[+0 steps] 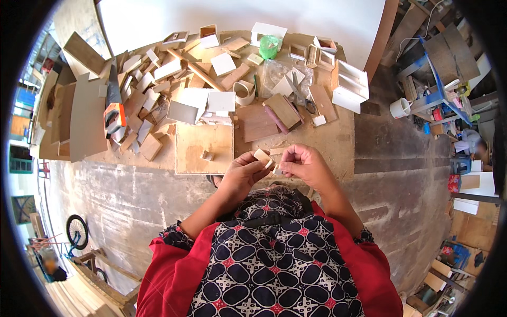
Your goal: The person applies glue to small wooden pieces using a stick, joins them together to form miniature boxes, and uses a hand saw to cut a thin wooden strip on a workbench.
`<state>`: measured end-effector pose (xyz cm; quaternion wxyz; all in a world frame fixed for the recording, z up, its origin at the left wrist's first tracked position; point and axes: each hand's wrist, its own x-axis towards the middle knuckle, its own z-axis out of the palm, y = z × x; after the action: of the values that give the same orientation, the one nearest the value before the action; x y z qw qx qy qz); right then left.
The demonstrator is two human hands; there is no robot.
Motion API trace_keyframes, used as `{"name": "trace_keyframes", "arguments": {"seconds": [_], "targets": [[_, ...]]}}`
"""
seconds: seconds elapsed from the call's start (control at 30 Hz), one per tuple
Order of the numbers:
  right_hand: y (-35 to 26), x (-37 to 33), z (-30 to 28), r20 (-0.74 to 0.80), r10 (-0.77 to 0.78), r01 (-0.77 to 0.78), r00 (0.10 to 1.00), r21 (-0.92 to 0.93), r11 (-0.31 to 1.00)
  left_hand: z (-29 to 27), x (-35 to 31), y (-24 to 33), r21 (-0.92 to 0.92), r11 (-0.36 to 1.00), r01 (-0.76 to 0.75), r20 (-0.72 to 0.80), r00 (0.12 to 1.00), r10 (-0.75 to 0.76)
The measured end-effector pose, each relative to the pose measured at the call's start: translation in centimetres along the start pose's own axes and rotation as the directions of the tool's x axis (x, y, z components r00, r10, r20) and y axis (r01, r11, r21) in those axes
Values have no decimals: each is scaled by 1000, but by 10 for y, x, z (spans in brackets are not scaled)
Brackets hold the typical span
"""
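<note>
My left hand (242, 171) grips a small pale wooden block (262, 157) between thumb and fingers, in front of my body at the table's near edge. Close beside it, my right hand (305, 164) is closed in a pinch. A tiny pale bit shows at its fingertips, too small to name. On a square wooden board (203, 142) to the left lies another small wooden piece (207, 156). Just beyond my hands is a purple-brown board (257, 124), with a brown wooden block (285, 112) beside it.
Wood offcuts (142, 87) cover the left of the worktable (338, 142), with an orange-handled handsaw (113, 119) among them. Scissors (301, 95), a green plastic bottle piece (269, 47) and a white wooden box (349, 87) lie farther right. A white bucket (400, 108) stands beyond the table.
</note>
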<state>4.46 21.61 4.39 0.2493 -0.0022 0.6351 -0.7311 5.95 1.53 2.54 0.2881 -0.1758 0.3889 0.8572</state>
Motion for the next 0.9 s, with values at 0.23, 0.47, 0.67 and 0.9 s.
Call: {"name": "trace_keyframes", "arguments": {"seconds": [0.23,0.47,0.67,0.9], "targets": [[-2,8,5,-35,-13,10,999,-102,995,-8,4,-6,55,998,23,7,1000,-23],[0,11,4,-31,-9,7,999,-69,998,-7,1,-6,-9,1000,0,7,1000,0],[-3,8,6,-34,9,-11,999,-60,998,-3,-1,-1,14,1000,-11,68,998,10],[-5,-4,7,-92,-127,111,988,-165,980,9,-6,-2,212,977,-35,80,997,18]]}}
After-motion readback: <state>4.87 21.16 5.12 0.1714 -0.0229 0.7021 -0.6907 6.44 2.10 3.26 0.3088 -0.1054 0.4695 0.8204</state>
